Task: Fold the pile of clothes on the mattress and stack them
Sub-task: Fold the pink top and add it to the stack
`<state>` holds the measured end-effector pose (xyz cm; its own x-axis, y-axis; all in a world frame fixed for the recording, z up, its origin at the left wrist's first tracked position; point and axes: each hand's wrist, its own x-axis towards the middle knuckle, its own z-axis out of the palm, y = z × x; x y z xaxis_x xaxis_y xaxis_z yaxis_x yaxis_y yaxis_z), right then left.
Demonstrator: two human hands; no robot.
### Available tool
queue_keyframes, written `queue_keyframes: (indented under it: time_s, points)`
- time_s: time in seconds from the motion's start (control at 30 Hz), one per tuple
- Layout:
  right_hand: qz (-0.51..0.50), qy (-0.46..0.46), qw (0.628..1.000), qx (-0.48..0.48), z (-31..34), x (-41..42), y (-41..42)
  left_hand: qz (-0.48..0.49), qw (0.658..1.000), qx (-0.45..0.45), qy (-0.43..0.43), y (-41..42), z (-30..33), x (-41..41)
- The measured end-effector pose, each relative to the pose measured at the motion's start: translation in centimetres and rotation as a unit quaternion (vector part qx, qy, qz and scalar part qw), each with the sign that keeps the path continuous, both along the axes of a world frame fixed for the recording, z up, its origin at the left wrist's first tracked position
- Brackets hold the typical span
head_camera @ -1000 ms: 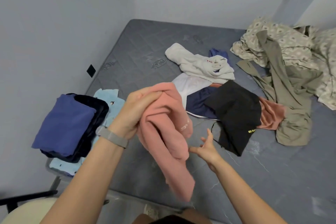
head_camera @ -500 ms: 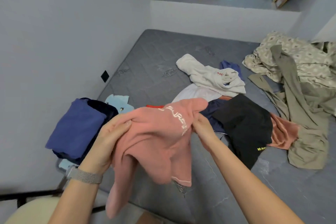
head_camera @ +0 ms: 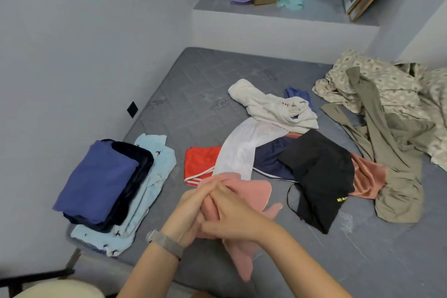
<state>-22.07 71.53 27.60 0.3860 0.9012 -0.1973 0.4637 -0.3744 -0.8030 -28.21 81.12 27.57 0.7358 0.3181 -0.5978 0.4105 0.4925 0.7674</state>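
A pink garment (head_camera: 254,195) is bunched between both my hands above the near part of the grey mattress (head_camera: 193,94). My left hand (head_camera: 187,215) and my right hand (head_camera: 232,218) press together around it, fingers curled over the cloth. Its tail hangs down toward the mattress edge. A folded stack (head_camera: 104,184) lies at the left: blue on top, dark navy beneath, light blue at the bottom. The loose pile sits in the middle: red shorts (head_camera: 200,159), a white garment (head_camera: 244,150), a cream top (head_camera: 273,106), a black garment (head_camera: 319,176).
Olive trousers (head_camera: 396,164) and a patterned sheet (head_camera: 387,87) lie at the right. A raised ledge (head_camera: 278,22) behind the mattress holds a purple bag and a framed picture. A wall runs along the left. A pale stool seat (head_camera: 55,290) shows at bottom left.
My hands, apart and holding the pink garment spread, have come together and bunched it. The red shorts behind it are now uncovered.
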Motion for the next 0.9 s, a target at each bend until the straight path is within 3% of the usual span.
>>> queue_keyframes:
  time_s: [0.1,0.17,0.27,0.37,0.43,0.5,0.57,0.63,0.67,0.73,0.83,0.9]
  points:
    - [-0.007,0.131,0.988,0.082,-0.6,-0.9,-1.7,0.021,0.999,0.016,-0.025,0.2,-0.1,-0.7]
    - [-0.168,0.229,0.948,0.142,-1.3,-0.2,-3.0,-0.008,0.995,0.069,-0.066,0.4,0.0,-0.7]
    - [-0.368,0.184,0.897,0.163,-3.6,2.0,-5.4,-0.049,0.980,0.157,-0.114,0.9,1.6,-0.2]
    - [-0.338,0.111,0.929,0.100,-4.9,2.5,-5.7,-0.106,0.968,0.164,-0.155,1.2,4.4,1.2]
    - [-0.329,0.061,0.936,0.107,-5.0,2.3,-4.5,-0.201,0.946,0.187,-0.172,1.0,6.1,2.2]
    - [-0.329,0.012,0.936,0.127,-4.1,2.4,-3.4,-0.322,0.902,0.249,-0.144,1.6,7.2,3.5]
    - [-0.358,-0.021,0.922,0.144,-2.9,3.8,-3.2,-0.395,0.826,0.392,-0.094,3.3,7.1,4.6]
    - [-0.409,-0.035,0.901,0.142,-1.8,6.3,-3.9,-0.363,0.711,0.602,-0.014,5.6,6.6,5.8]
    - [-0.413,-0.042,0.899,0.136,-1.2,7.5,-4.5,-0.305,0.680,0.666,0.033,6.7,6.3,6.1]
    - [-0.358,-0.096,0.923,0.106,-0.2,9.5,-5.1,-0.218,0.662,0.710,0.102,8.4,5.5,6.7]
    - [-0.286,-0.163,0.943,0.058,1.3,11.5,-5.5,-0.173,0.642,0.737,0.118,10.3,4.2,7.3]
    - [-0.281,-0.146,0.946,0.068,2.7,12.6,-6.1,-0.136,0.670,0.724,0.091,11.7,3.3,7.2]
